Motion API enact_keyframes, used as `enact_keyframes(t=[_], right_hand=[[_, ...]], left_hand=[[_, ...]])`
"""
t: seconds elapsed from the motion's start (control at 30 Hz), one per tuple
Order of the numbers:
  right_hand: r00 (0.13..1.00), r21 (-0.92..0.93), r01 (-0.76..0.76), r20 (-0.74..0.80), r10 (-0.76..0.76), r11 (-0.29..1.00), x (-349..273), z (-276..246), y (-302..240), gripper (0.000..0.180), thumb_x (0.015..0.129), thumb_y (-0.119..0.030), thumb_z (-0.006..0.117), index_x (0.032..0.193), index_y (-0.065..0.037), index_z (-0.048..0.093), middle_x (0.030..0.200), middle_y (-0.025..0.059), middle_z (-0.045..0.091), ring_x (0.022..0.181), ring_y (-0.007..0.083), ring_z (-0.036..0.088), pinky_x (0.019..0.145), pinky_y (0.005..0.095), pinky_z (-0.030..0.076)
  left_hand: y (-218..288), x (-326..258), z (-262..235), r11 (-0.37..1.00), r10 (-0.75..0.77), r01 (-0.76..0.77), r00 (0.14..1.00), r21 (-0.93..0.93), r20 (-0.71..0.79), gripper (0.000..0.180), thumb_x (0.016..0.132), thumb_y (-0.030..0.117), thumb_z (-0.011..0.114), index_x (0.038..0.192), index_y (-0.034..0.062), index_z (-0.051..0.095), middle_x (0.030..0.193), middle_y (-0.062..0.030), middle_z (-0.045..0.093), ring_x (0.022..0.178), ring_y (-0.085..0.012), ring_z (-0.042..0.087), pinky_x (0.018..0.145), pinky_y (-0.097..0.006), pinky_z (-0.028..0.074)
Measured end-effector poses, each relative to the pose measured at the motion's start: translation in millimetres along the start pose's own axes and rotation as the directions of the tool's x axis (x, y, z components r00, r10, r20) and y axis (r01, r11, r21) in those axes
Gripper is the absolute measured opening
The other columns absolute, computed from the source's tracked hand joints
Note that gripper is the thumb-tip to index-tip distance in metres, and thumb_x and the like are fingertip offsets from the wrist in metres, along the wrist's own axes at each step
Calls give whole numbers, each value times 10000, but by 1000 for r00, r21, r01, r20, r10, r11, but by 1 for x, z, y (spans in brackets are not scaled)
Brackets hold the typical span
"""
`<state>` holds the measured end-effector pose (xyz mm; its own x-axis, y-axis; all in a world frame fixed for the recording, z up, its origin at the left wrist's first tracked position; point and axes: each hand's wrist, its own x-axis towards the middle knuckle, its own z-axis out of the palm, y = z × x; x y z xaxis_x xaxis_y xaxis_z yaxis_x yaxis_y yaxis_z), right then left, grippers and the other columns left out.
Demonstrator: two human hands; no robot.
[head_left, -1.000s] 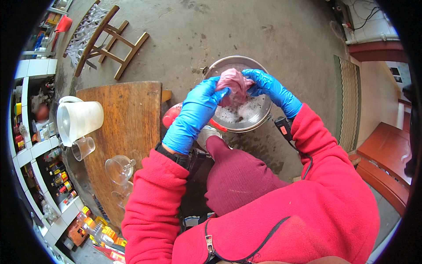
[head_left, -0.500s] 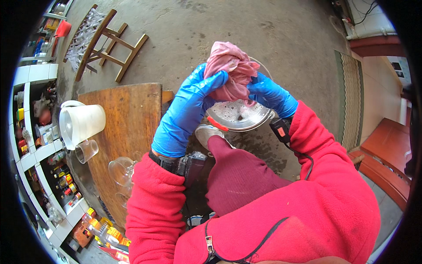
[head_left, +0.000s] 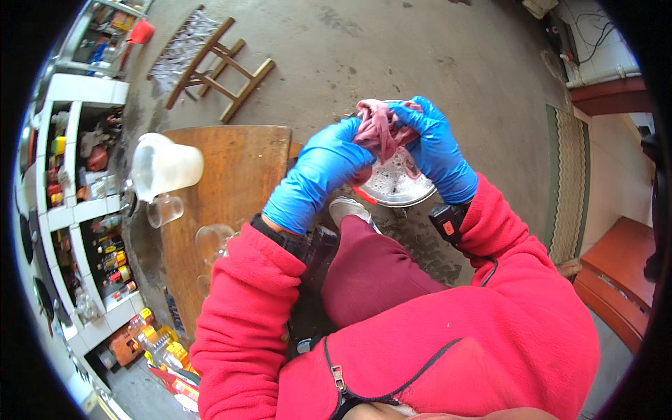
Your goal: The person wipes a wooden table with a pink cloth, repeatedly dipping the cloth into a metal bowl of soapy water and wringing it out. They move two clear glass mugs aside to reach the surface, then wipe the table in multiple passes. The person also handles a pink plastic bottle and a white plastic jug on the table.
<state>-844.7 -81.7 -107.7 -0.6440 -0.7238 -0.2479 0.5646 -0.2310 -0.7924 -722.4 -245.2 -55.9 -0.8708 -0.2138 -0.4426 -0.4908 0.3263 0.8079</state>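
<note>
A wet, bunched pink cloth (head_left: 381,131) is held between my two hands. In a blue rubber glove, my left hand (head_left: 329,150) closes round its left side. My right hand (head_left: 434,143), gloved the same way, grips the upper right side of the cloth. Strands of it hang down between the hands. Right below is a metal basin (head_left: 399,199) with foamy water (head_left: 392,178) and dark specks in it; a bit of red shows at its left rim. The gloves and cloth hide part of the basin.
On my left stands a wooden table (head_left: 231,161) with a white plastic pitcher (head_left: 175,168), a clear cup (head_left: 166,210) and clear glassware (head_left: 212,241). A wooden folding stool (head_left: 224,63) lies beyond it. Tiled shelves (head_left: 80,210) line the left; a reddish wooden bench (head_left: 616,266) is at right.
The cloth has gone from a loose bundle to tighter twisted folds. My right hand has risen to its upper side. The whole view has shifted, so the surroundings sit further right.
</note>
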Motion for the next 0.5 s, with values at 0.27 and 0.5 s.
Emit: enact_keyframes(t=[0.27, 0.5], right_hand=[[932, -436, 357, 230, -282, 826, -48, 15, -115, 852, 789, -99, 776, 1507, -68, 318, 1502, 115, 390, 1333, 208, 414, 1091, 335, 379], [800, -524, 477, 591, -102, 706, -71, 28, -138, 882, 761, -17, 769, 1518, -111, 326, 1448, 80, 467, 1281, 194, 470, 1094, 322, 363]], left_hand=[[123, -68, -10, 937, 108, -14, 962, 349, -251, 209, 854, 35, 559, 1047, 66, 632, 915, -144, 665, 876, -273, 659, 770, -380, 512], [169, -81, 27, 827, 387, -159, 858, 540, -339, 206, 850, 113, 627, 1048, 55, 639, 1008, -195, 671, 941, -364, 660, 820, -411, 516]])
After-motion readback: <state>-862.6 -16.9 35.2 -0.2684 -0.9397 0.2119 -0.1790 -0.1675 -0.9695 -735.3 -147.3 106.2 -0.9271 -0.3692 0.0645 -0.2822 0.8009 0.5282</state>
